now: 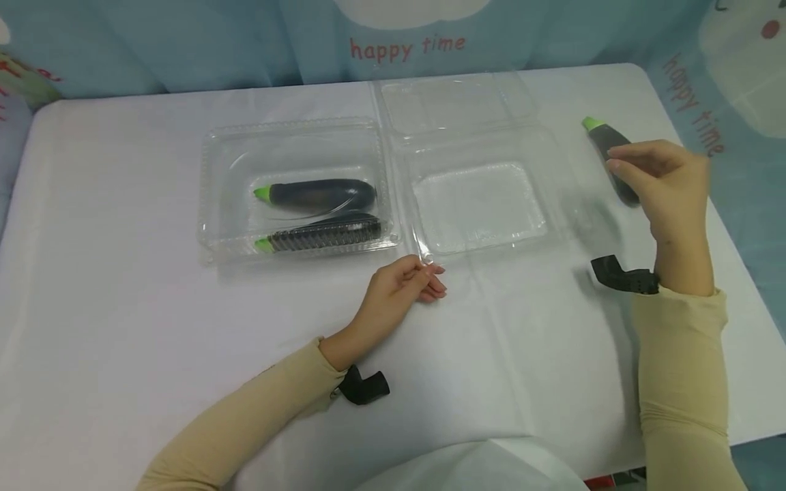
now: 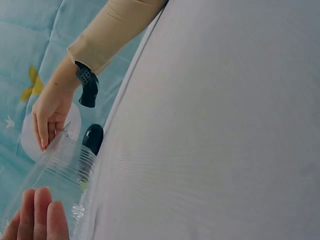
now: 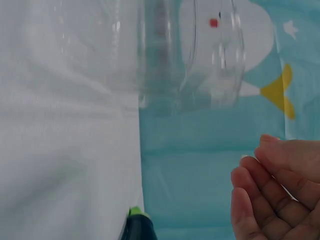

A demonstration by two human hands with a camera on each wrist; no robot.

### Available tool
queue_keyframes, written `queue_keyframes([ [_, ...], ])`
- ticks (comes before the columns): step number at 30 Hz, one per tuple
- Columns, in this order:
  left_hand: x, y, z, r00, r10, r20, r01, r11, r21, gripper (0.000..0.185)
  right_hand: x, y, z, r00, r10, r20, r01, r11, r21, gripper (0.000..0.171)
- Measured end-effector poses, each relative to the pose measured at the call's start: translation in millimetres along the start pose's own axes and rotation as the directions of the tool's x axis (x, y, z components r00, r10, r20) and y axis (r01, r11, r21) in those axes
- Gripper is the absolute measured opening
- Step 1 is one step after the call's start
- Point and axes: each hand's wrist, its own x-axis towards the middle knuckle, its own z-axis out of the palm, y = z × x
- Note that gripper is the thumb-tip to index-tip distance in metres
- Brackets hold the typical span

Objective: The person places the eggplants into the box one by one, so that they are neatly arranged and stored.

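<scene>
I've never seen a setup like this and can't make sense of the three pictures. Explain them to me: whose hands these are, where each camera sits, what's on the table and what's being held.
There is no machine here: a person in tan sleeves works with bare hands. The large picture comes from a camera worn on the head, looking down at a white table. The other two come from cameras strapped to the wrists, so they look sideways and odd.

On the table lie two clear plastic boxes. The left box holds two toy eggplants. The right box lies open with its lid folded back and nothing inside it. A third eggplant lies near the table's right edge.

The left hand rests on the table with curled fingers at the open box's front edge. The right hand hangs over the third eggplant; whether it touches it is unclear. Neither plainly holds anything.
</scene>
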Motion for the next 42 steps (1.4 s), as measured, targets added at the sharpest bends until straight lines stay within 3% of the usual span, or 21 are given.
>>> queue_keyframes([
  [3,0.0,-0.6,1.0,0.999,0.021,-0.035,-0.022,0.999,-0.024,0.019,5,3,-7,0.999,0.009,-0.053,-0.006,0.999,0.046,0.013],
  [9,1.6,0.0,4.3,0.997,0.044,-0.066,-0.048,0.997,-0.065,0.022,14,12,-22,0.983,0.029,-0.179,-0.037,0.999,-0.040,0.012],
  [15,2.2,0.8,5.2,0.999,0.019,-0.043,-0.023,0.995,-0.102,0.020,19,25,-39,0.951,0.112,-0.288,-0.151,0.982,-0.118,0.013],
  [21,0.9,-0.1,0.6,1.000,-0.022,-0.007,0.021,0.990,-0.140,0.019,23,43,-48,0.916,0.155,-0.369,-0.197,0.977,-0.077,0.015],
  [28,0.1,0.0,-2.1,0.999,-0.019,0.042,0.025,0.988,-0.152,0.020,20,55,-52,0.916,0.157,-0.368,-0.201,0.976,-0.085,0.020],
  [33,0.8,-0.2,-1.9,0.999,-0.014,0.030,0.018,0.989,-0.144,0.020,19,56,-52,0.926,0.201,-0.320,-0.237,0.968,-0.079,0.033],
  [42,0.6,0.8,-0.3,1.000,-0.012,-0.012,0.010,0.984,-0.178,0.020,21,58,-49,0.937,0.207,-0.283,-0.290,0.912,-0.291,0.038],
])
